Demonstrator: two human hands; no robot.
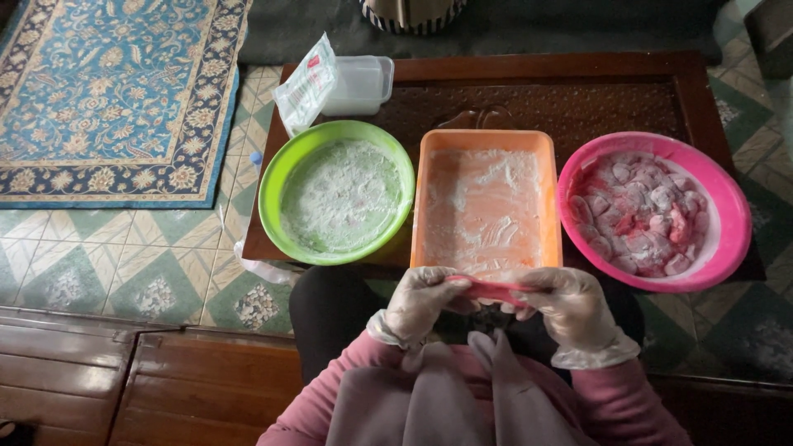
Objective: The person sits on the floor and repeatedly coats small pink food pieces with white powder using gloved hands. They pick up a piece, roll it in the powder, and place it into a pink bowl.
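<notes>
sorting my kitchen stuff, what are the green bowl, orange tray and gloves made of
Green bowl: looks like plastic, smooth bright rim, dusted white inside.
Orange tray: likely plastic too, thin moulded walls, floury smears.
Gloves on the left hand and right hand: thin clear film, probably disposable plastic, wrinkled and loose at the wrists.

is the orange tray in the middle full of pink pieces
No, the orange tray holds only a dusting of white powder; the pink pieces sit in the pink bowl beside it.

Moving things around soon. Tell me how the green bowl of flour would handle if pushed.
The green bowl looks like thin plastic, so probably light. Its wide, shallow shape should slide rather than tip. The loose white powder inside may puff or spill if jolted.
</notes>
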